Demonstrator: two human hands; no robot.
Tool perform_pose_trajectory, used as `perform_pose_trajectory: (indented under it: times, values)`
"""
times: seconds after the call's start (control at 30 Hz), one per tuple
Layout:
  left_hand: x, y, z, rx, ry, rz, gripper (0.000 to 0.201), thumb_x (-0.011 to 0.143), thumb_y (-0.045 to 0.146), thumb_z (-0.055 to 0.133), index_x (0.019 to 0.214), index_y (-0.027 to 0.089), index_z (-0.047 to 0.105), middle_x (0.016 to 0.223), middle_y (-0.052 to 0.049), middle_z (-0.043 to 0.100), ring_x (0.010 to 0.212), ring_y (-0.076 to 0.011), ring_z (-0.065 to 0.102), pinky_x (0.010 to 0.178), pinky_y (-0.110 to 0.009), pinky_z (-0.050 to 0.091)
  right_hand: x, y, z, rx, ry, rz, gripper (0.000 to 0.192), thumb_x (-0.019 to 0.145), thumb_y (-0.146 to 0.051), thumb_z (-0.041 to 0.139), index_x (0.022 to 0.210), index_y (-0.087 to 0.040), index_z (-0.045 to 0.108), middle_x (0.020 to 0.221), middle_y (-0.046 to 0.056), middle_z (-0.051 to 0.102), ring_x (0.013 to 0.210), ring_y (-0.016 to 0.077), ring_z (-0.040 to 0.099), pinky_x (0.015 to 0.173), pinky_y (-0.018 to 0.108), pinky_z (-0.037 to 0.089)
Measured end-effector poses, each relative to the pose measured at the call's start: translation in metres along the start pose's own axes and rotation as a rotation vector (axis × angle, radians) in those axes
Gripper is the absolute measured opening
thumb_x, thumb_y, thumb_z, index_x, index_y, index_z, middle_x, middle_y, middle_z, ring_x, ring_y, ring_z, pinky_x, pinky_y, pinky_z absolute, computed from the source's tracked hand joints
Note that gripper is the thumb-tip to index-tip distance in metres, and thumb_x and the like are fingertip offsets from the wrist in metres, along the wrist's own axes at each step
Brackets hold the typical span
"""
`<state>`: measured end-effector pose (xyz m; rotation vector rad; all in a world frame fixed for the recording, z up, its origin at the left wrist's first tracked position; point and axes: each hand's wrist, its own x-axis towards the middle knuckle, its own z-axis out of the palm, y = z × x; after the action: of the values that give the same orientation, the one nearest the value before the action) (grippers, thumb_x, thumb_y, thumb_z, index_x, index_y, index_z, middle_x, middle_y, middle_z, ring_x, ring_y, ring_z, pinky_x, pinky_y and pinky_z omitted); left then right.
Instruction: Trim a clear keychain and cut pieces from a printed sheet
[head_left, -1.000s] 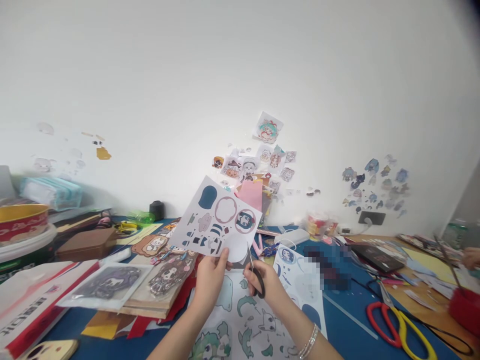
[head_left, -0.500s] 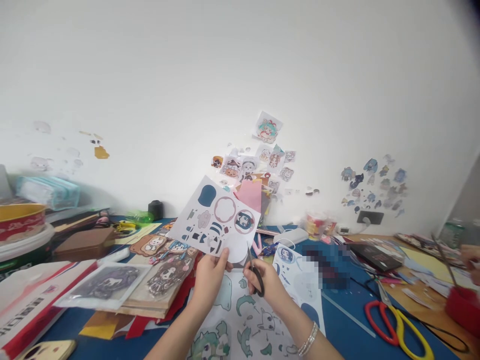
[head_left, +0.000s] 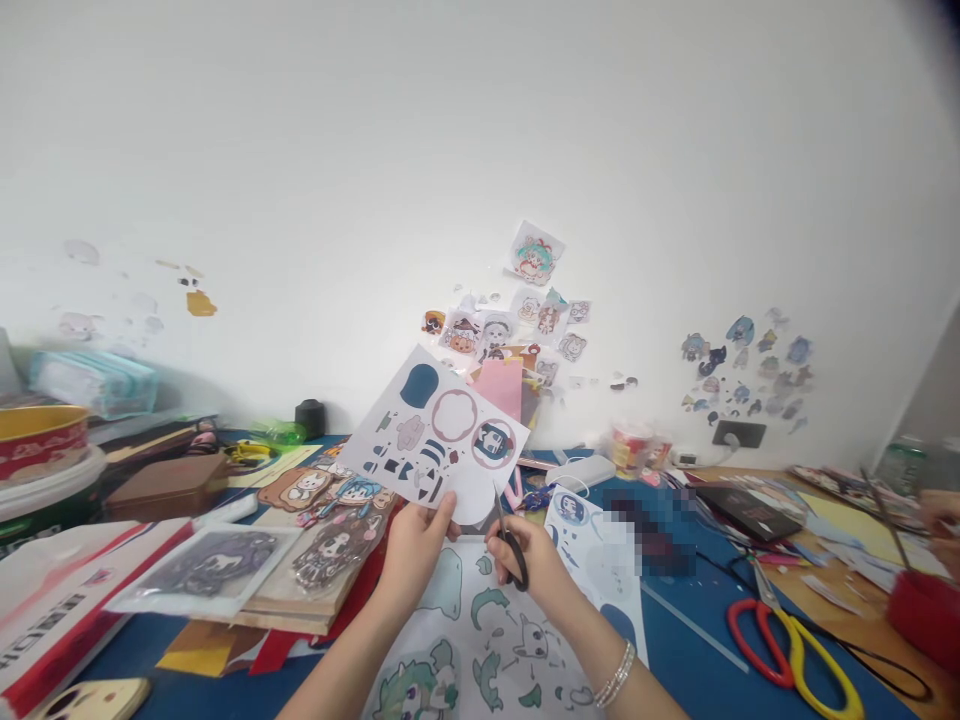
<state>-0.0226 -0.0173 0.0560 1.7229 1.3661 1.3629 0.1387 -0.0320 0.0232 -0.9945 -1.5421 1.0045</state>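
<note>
Since a second ago the printed sheet (head_left: 433, 436) has tipped a little up and toward one o'clock, both hands hardly shifting. It is held up above the blue table (head_left: 679, 655), the left hand (head_left: 417, 548) pinching its lower edge between thumb and fingers, while the right hand (head_left: 534, 567) is closed through the loops of the small black scissors (head_left: 508, 540), whose blades meet the paper's bottom edge at five o'clock of the sheet. Cutting out a printed piece looks to be the step in hand; the next snip probably calls for turning the sheet to feed the outline into the blades. Count: one held sheet, one pair of black scissors, one red-and-yellow pair (head_left: 791, 645) lying at four o'clock.
</note>
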Motion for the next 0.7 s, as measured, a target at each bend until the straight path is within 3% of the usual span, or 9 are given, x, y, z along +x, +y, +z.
perform_pose_trajectory:
  times: [0.47,0.7]
  values:
    - [0.003,0.002,-0.006,-0.003,-0.044,-0.021,0.051,0.074,0.054,0.043,0.039,0.018,0.056,0.043,-0.005,0.061,0.047,-0.0185,0.055,0.06,-0.028,0.04,0.002,0.006,-0.006,-0.033,-0.029,-0.006,0.032,0.07,-0.047,0.061,0.069,-0.017,0.052,0.044,-0.006,0.047,0.04,0.0102,0.047,0.044,0.023,0.038]
    - [0.008,-0.001,-0.006,0.023,-0.07,-0.012,0.049,0.072,0.053,0.046,0.039,0.019,0.054,0.04,-0.002,0.058,0.044,-0.0162,0.053,0.056,-0.026,0.038,0.0,-0.005,-0.007,-0.051,-0.008,0.049,0.028,0.066,-0.042,0.063,0.067,-0.017,0.051,0.042,-0.007,0.045,0.038,0.0091,0.043,0.039,0.021,0.033]
